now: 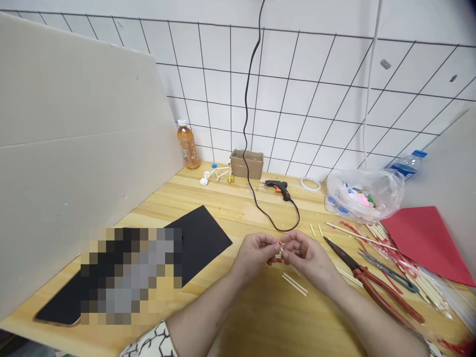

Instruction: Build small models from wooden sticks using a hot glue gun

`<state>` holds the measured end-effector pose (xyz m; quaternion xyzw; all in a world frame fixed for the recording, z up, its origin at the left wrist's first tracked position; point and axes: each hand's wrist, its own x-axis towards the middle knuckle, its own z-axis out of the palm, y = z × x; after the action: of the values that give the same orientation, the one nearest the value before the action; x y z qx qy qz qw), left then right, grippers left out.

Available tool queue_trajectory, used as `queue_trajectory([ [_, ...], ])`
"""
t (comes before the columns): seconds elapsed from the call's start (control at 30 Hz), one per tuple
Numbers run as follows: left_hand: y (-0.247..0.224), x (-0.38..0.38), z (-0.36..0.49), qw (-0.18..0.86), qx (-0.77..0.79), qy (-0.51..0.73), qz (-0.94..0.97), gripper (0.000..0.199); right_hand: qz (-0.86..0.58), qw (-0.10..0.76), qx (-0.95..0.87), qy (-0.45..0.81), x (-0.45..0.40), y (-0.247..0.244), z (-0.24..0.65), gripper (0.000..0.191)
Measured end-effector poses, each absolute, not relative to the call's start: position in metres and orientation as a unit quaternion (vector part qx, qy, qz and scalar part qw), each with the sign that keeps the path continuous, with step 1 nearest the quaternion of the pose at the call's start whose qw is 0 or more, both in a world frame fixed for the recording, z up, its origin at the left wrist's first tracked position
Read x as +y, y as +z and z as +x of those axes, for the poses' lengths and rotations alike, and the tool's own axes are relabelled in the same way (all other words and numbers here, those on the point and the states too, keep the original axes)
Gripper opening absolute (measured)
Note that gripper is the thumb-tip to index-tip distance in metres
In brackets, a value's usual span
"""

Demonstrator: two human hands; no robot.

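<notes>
The left hand (255, 253) and right hand (307, 255) are both pinching a small stick piece (280, 250) between their fingertips above the wooden table (260, 317), with the fingers probably hiding part of it. Two loose sticks (294, 284) are lying just near the hands, red-handled shears (386, 297) are lying to the right, and a glue gun (278, 188) is resting far ahead

Red-handled shears (383, 297) right of the right hand (307, 258), loose sticks (293, 284) just below, black card (201, 243) left, glue-gun cord (267, 213) ahead
</notes>
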<state>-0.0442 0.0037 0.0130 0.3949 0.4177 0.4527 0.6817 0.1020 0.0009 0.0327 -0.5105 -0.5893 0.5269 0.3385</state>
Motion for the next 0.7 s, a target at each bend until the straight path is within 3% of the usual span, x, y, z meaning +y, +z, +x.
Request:
queue_trajectory([
  [0.33,0.0160,0.0036,-0.0442,0.694,0.418,0.438,0.391,0.025,-0.488,0.355,-0.575,0.553,0.0032,0.0251,0.1039,0.034],
  [0.7,0.0167,0.0007,-0.0427,0.682,0.428,0.449,0.387,0.022,-0.493,0.406,-0.590,0.495,-0.0040,0.0243,0.0982,0.029],
])
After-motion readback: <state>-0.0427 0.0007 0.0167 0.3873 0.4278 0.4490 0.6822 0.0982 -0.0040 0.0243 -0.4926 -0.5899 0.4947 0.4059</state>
